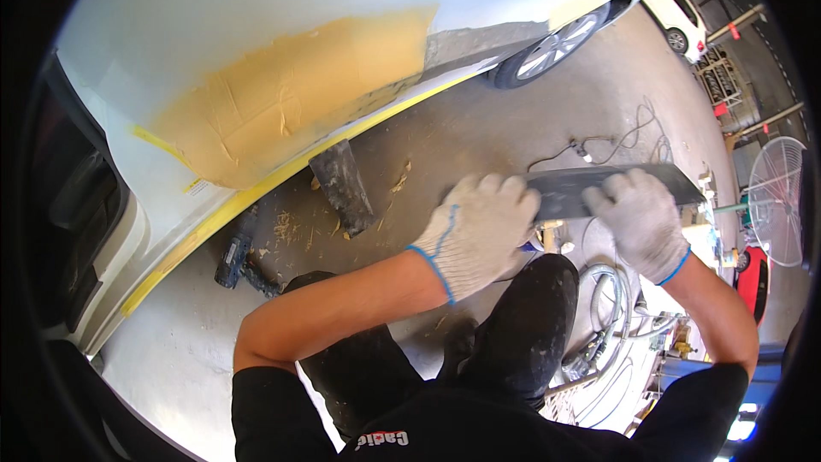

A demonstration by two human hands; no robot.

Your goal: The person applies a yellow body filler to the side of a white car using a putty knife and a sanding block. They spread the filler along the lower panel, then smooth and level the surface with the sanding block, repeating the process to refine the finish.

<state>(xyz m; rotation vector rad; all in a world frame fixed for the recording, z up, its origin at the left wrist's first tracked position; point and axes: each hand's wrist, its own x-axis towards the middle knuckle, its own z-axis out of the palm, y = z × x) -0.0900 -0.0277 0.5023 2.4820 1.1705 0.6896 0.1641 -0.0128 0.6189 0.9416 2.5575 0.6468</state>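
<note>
In the head view I have the dark strip (560,195) out in front, just beyond the right knee (552,282) and right of the car (342,60). Its long axis runs left to right across the body; the right end sticks out past the right hand (640,222), pointing right, while the left end disappears into the left hand (486,227). Both gloved hands look closed on it, though I can't see most fingertips. I'd judge it light and fairly stiff, perhaps a bit springy, its flat face possibly slippery under knit gloves, and not very fragile. I'd take hold by the long edges, hands well apart.
</note>
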